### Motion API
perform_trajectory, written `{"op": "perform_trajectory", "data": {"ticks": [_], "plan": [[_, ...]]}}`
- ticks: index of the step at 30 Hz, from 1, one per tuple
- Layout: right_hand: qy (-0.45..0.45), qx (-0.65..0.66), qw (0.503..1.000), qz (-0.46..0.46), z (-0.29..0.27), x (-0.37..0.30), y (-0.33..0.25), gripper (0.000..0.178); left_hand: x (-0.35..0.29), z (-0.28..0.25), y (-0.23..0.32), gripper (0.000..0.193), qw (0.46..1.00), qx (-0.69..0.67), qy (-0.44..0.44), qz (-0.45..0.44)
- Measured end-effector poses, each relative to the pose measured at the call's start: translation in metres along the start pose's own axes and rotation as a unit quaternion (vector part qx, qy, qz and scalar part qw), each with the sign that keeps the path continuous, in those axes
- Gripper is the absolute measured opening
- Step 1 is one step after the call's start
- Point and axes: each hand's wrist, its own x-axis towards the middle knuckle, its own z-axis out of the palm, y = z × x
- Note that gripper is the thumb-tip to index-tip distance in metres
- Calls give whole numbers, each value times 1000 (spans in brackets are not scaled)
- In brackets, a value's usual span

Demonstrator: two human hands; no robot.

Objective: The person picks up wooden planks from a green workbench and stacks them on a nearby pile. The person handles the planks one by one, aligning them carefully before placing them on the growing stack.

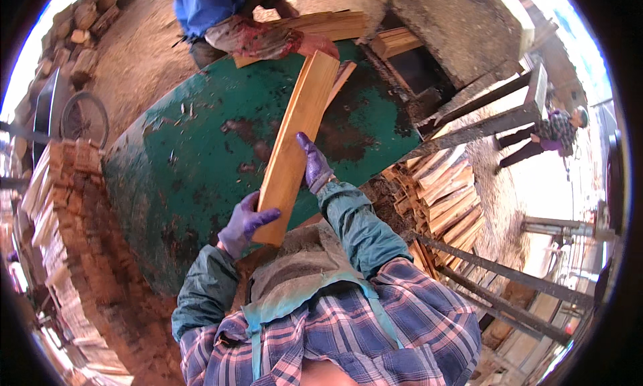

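Observation:
Over the green tabletop [201, 138] I hold a long, pale wooden board [295, 138] slantwise, its near end close to my apron and its far end up and to the right. My left hand [246, 225], in a purple glove, grips the near end from the left, thumb across the top face. Farther up, my right hand [313, 164], also purple-gloved, clasps the right edge; its fingers are mostly hidden under the wood. A co-worker's red-gloved hand [317, 46] is at the board's far end. Beside that end lies a narrow wood strip [340, 83].
Across the table, a co-worker in blue [207, 8] leans in near more boards [328, 26]. Stacked wood pieces stand left [74, 252] and right [449, 192]. A dark framed opening [418, 68] adjoins the table's far right. Metal bars [509, 272] cross the right side; another person [556, 131] stands beyond.

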Motion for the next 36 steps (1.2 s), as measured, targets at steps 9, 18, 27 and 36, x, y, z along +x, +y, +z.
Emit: {"op": "perform_trajectory", "data": {"ticks": [9,18,27,36], "plan": [[215,8,950,-228,-130,-23,-79,44,150,93,35,57,925,344,3,159],[297,-164,917,-211,-249,21,-153,79,419,249,157,67,662,661,8,353],[260,-47,946,-188,-247,10,-154,51,539,273,123,79,562,736,194,324],[257,-122,947,-151,-242,4,-170,49,537,265,188,67,635,730,142,210]]}}
